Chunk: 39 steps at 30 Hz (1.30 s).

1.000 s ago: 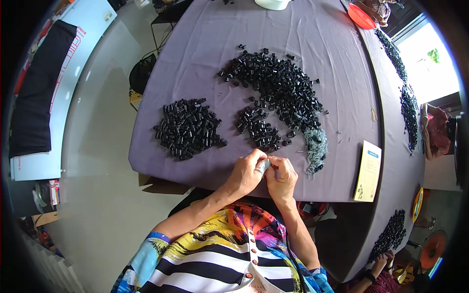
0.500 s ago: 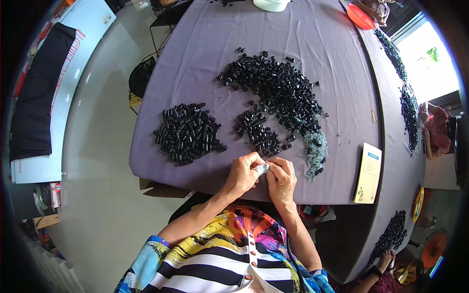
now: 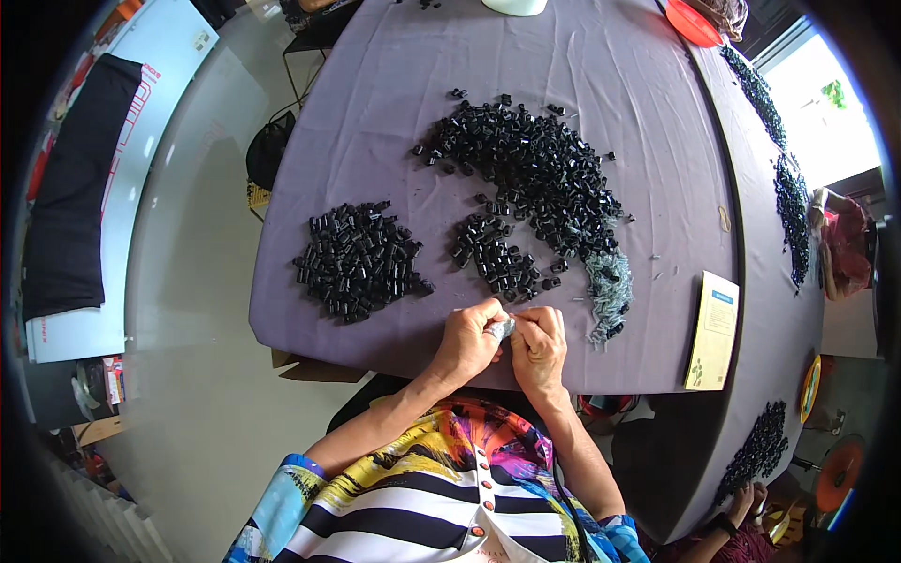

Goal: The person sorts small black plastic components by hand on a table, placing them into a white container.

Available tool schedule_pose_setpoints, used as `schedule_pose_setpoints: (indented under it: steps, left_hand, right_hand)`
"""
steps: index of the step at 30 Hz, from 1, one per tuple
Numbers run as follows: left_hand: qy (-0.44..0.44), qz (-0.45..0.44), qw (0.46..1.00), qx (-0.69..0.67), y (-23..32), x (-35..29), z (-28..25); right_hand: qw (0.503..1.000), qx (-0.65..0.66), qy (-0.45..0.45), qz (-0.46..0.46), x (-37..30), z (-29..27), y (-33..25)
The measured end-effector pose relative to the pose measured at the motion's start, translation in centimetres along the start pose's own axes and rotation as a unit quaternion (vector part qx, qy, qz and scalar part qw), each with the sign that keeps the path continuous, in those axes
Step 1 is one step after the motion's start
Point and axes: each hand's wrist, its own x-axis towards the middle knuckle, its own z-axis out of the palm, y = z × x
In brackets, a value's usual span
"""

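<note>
From the head view, we see the left hand [image 3: 466, 340] closed on a small pale thing [image 3: 500, 329] by the surface's [image 3: 657, 342] near edge, its long axis running crosswise to the right hand [image 3: 541, 351], whose fingers bunch there, grip unreadable. Just ahead, we've black pieces [image 3: 490, 251]; greyish slivers [image 3: 608, 284] lie nearer the right hand.

What's btwn L hand [image 3: 472, 342] & R hand [image 3: 540, 353] is too sm. to ID.
</note>
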Motion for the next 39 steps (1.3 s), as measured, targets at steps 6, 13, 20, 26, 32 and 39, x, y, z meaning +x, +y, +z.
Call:
schedule_pose_setpoints:
  steps: [6, 13, 20, 26, 32, 39]
  left_hand:
    - [0.058, 0.176, 0.976, 0.115, -0.1, -0.2, 0.9]
    - [0.124, 0.209, 0.931, 0.271, 0.3, -0.5, -1.4]
    - [0.219, 0.202, 0.875, 0.381, 0.7, 1.4, -6.8]
    - [0.27, 0.19, 0.838, 0.433, 0.7, 2.5, -8.0]
    - [0.284, 0.193, 0.829, 0.442, 2.4, 2.9, -6.8]
    - [0.166, 0.303, 0.858, 0.38, 1.9, 5.9, -1.4]
  right_hand:
    - [1.0, 0.012, 0.012, -0.004, 0.1, -0.3, 0.4]
    - [1.0, -0.013, -0.009, 0.011, 1.3, -2.7, -0.5]
    - [0.973, -0.227, -0.003, 0.048, 2.4, -5.8, 2.5]
    - [0.972, -0.223, -0.024, 0.069, 2.8, -5.6, 3.3]
    - [0.973, -0.223, -0.001, 0.057, 2.9, -5.5, 2.9]
    - [0.994, -0.102, -0.022, 0.041, 2.2, -3.9, 1.5]
